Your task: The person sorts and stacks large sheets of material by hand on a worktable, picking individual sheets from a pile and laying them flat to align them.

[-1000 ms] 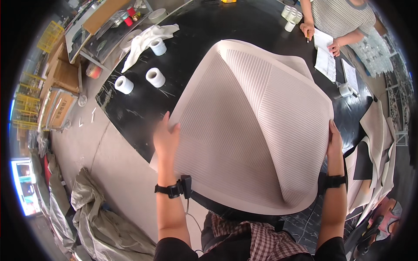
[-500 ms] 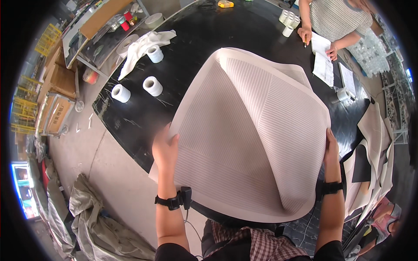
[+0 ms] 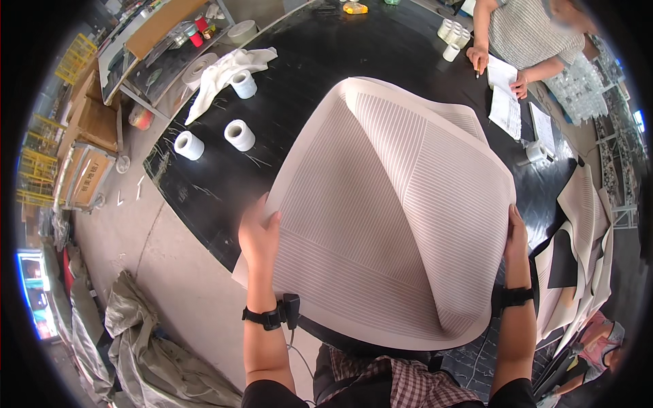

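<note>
A large beige mat [image 3: 354, 197] with ribbed stripes in differing directions and a plain border is held up over the black table. Its right part is folded over toward the middle, making a curved flap [image 3: 449, 231]. My left hand [image 3: 260, 231] grips the mat's left edge, thumb on the upper face and the other fingers partly hidden behind. On the opposite edge, my right hand [image 3: 517, 231] is closed, its fingertips partly behind the mat. Both wrists wear black straps.
Three white rolls [image 3: 239, 135] and a white cloth [image 3: 228, 75] lie on the black table [image 3: 306, 41]. Across it, a co-worker's hand [image 3: 478, 58] holds a pen over an open notebook [image 3: 505, 102]. More beige mat pieces [image 3: 578, 224] hang at the right. Grey sheeting [image 3: 146, 333] is bunched lower left.
The mat and both my hands stay almost still, with only a slight shift of the whole view. The co-worker's pen hand has moved a little over the notebook.
</note>
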Available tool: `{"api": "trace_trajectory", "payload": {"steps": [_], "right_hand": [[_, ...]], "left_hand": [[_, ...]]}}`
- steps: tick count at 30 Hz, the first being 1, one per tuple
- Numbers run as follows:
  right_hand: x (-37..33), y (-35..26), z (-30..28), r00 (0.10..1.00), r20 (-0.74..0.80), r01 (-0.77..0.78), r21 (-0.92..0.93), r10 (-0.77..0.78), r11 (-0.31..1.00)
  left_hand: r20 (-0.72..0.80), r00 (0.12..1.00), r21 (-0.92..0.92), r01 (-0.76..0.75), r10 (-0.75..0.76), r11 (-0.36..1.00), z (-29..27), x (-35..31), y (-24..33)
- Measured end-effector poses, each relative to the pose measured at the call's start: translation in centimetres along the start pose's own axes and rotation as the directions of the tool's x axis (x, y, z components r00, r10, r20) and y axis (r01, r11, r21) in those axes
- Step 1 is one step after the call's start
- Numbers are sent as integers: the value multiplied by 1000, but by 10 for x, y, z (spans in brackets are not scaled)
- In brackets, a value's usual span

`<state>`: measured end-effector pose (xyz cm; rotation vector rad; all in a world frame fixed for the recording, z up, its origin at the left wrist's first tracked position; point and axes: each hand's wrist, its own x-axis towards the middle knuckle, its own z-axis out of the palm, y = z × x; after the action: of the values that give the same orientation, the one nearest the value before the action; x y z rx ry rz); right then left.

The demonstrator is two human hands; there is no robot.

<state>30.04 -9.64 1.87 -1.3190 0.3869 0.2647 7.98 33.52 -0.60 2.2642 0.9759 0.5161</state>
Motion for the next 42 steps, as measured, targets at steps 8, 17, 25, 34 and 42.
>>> {"api": "trace_trajectory", "payload": {"steps": [8,17,25,34,42], "right_hand": [[9,6,-8,1000,-8,12,28,-12,1000],[-23,-15,6,965,-26,263,24,-262,965],[-158,-28,93,668,718,370,-91,-197,924],[-100,-2,64,840,465,542,-697,-278,471],[-175,30,87,506,862,780,-464,12,421]], "left_hand": [[20,999,-38,35,-34,999,0,-2,0],[-86,939,-62,-339,333,939,-8,-25,16],[706,654,-694,716,272,78,-45,-71,38],[780,623,-584,761,65,-281,-78,-105,-33],[654,752,-741,658,-83,136,-74,-108,-40]]}}
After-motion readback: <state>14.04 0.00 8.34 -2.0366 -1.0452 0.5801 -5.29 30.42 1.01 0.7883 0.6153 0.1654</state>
